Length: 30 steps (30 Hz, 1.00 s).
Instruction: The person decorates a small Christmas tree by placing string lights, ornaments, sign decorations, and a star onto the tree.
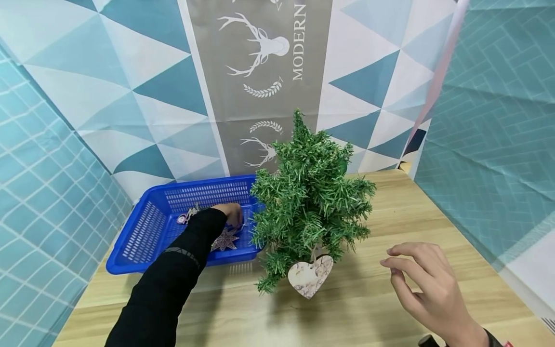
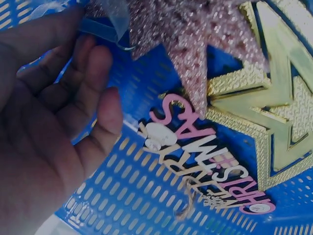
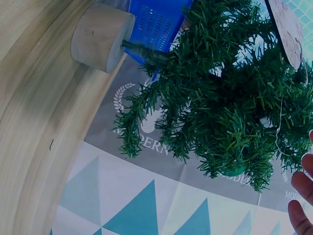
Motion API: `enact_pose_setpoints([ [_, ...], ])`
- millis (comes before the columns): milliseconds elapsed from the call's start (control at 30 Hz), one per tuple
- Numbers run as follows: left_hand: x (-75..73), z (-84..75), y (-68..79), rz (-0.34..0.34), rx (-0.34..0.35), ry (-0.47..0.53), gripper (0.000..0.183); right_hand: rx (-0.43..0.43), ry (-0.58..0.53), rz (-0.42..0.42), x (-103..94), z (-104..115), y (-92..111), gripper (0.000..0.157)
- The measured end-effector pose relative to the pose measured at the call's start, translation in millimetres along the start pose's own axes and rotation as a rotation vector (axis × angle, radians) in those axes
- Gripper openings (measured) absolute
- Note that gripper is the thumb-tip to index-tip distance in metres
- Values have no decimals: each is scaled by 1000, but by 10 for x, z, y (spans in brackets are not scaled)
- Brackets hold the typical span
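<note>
My left hand (image 1: 231,214) reaches into a blue plastic basket (image 1: 145,231). In the left wrist view its thumb and forefinger pinch a pale ribbon (image 2: 100,29) beside a pink glittery star ornament (image 2: 190,49). A gold star ornament (image 2: 244,110) and a "Merry Christmas" word ornament (image 2: 203,147) lie close by. To the right of the basket stands a small artificial Christmas tree (image 1: 308,193), a heart-shaped ornament (image 1: 310,274) hanging low on its front. My right hand (image 1: 433,284) hovers right of the tree, fingers loosely bent and holding nothing.
The tree's round wooden base (image 3: 95,36) rests on the wood-grain table (image 1: 243,308). A green ball (image 3: 234,170) hangs among the branches. Behind the table is a patterned wall covering (image 1: 269,106), with blue tile-patterned sheets at both sides.
</note>
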<state>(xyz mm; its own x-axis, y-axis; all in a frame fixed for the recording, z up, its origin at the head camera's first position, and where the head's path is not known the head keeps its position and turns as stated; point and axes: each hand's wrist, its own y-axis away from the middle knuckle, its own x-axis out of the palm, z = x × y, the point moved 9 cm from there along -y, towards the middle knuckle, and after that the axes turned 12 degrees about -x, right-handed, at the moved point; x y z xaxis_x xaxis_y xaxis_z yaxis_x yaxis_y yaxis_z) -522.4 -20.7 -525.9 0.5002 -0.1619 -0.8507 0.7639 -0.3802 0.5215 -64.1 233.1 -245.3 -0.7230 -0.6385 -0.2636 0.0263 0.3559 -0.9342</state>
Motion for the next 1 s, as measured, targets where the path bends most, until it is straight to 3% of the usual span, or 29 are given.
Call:
enact_pose_setpoints([
  [67, 72, 118, -197, -31, 53, -12, 18, -4, -5, 4, 20, 12, -12, 36],
  [100, 62, 99, -128, -30, 49, -12, 22, -9, -13, 1, 30, 13, 1, 35],
  [167, 10, -8, 167, -40, 57, -10, 25, -16, -23, 0, 50, 35, -10, 34],
  [233, -58, -153, 560, -21, 5, 11, 27, -22, -30, 0, 68, 58, -17, 34],
  [300, -179, -344, 1042, -11, -5, 51, 28, -28, -37, -3, 78, 80, -22, 34],
  [500, -311, -259, 1345, -5, 65, 276, 13, -22, -49, 13, 98, 119, -68, 35],
  [700, -565, -280, 1727, -15, 106, 404, 19, -32, -71, 16, 157, 168, -164, 35],
  [867, -871, -403, 2191, -85, 192, 462, 16, -94, -100, -41, 209, 249, -329, 31],
  [1000, -1103, -501, 2656, -195, 282, 467, 17, -154, -142, -92, 248, 321, -473, 28],
])
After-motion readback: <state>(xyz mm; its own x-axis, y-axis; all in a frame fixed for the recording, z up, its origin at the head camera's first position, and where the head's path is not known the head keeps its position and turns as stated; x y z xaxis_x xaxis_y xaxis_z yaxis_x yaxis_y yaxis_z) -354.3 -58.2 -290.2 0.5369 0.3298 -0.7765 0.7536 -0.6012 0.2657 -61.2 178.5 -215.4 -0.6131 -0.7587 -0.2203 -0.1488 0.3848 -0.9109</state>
